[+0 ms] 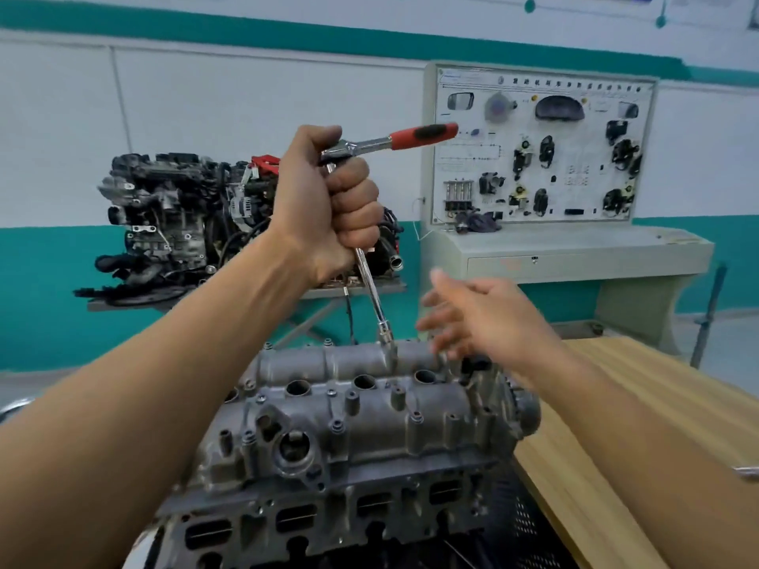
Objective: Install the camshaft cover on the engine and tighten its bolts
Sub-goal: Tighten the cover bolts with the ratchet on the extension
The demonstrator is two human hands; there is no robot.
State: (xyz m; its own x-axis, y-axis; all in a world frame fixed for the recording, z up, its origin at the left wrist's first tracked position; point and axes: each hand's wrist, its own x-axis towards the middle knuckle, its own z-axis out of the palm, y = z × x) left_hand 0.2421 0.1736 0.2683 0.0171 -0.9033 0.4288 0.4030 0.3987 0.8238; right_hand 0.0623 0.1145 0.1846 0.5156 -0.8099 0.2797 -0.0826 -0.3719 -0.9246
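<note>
The grey camshaft cover (361,408) sits on top of the engine (328,519) in the lower middle of the view, with several small bolts along its edges. My left hand (328,203) is raised above it and grips the long chrome extension bar (371,289) just under the ratchet head. The ratchet's red handle (423,135) points right. The socket at the bar's lower end meets a bolt on the cover's far edge (388,342). My right hand (480,318) hovers with fingers spread, blurred, just right of the socket, holding nothing.
A wooden table (624,425) lies to the right, with a metal tool end (745,472) at the frame's edge. Behind stand a second engine on a stand (185,215) and a grey training panel with car parts (542,158).
</note>
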